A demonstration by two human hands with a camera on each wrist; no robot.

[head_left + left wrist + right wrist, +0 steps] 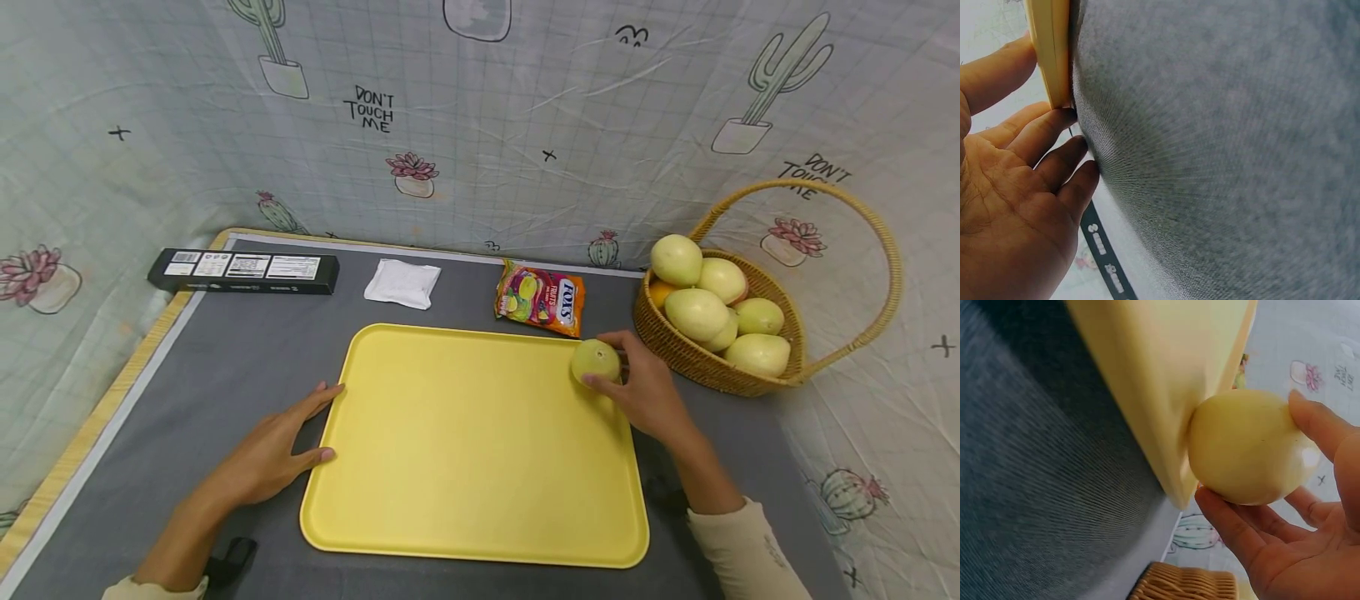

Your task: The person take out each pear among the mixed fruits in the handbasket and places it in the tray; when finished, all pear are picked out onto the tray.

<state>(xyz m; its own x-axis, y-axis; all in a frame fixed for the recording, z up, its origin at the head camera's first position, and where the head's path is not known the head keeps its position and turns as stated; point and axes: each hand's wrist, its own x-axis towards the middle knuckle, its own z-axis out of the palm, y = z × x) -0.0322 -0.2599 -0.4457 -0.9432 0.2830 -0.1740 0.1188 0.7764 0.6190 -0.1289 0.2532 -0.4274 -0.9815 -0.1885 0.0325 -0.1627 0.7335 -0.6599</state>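
A yellow tray (472,450) lies flat on the grey cloth. In its far right corner sits a round pale yellow-green fruit (596,362) of a kind I cannot tell. My right hand (647,392) holds this fruit from the right, thumb on the near side and fingers behind. The right wrist view has the fruit (1250,447) between thumb and fingertips, right against the tray's inner corner. At the tray's left edge, the relaxed fingers and thumb of my left hand (258,457) touch the rim. In the left wrist view, the fingertips (1066,119) reach the tray's side and the cloth.
A wicker basket (690,362) of similar pale fruits, with one orange fruit (662,292) among them, stands at the right, its tall handle arching up. Behind the tray lie a black box (243,273), a white packet (402,283) and a FOX'S candy bag (540,298). A printed curtain hangs behind.
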